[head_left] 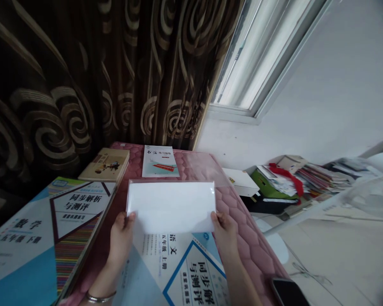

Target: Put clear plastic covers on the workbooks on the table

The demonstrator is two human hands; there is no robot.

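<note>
Left hand (121, 242) and right hand (225, 231) each pinch a lower corner of a white sheet in clear plastic (170, 207), held ahead of both hands, covering the Chinese workbook's (185, 272) top part; its lower part shows. Maths workbook (47, 229) beyond left hand, phone (287, 293) beyond right.

A large paperback maths workbook (47, 238) is lying left of a paperback Chinese workbook (181, 272), both on a quilted fabric table cover (245, 229)

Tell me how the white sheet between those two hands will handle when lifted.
The white sheet looks thin and probably light. It spans flat between the left hand and right hand without visible sag, so it is likely somewhat stiff. Its glossy surface may feel slippery.
</note>
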